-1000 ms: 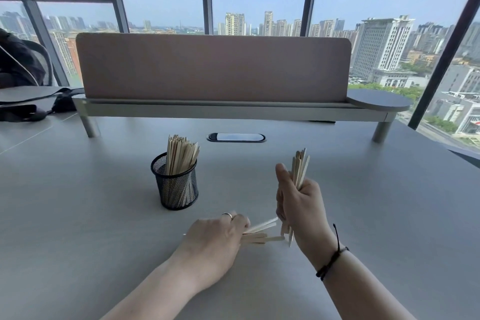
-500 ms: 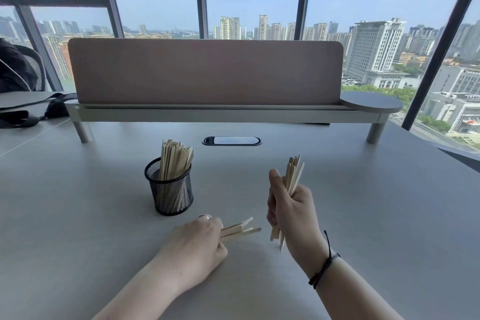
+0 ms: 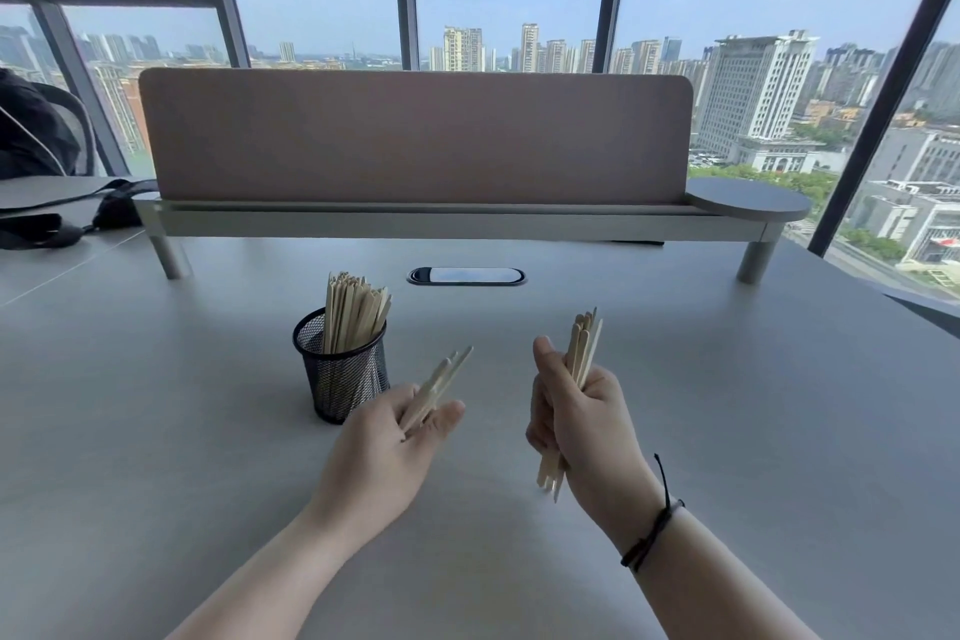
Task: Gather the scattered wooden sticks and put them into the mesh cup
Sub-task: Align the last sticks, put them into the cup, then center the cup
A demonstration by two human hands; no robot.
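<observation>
A black mesh cup [image 3: 340,379] stands on the grey table [image 3: 156,431], with several wooden sticks [image 3: 353,312] upright in it. My left hand [image 3: 395,442] is raised just right of the cup and pinches a few sticks [image 3: 441,379] that point up and to the right. My right hand [image 3: 582,421] grips an upright bundle of sticks [image 3: 584,343]; their lower ends poke out below the fist. I see no loose sticks on the table.
A low shelf with a pink-brown screen [image 3: 415,135] runs across the far side of the table. An oval cable port [image 3: 466,276] lies behind the cup. A dark bag and strap [image 3: 47,218] lie at the far left. Windows are beyond.
My left hand has lifted a few sticks off the table and turned them upward beside the cup. My right hand keeps its bundle, little moved.
</observation>
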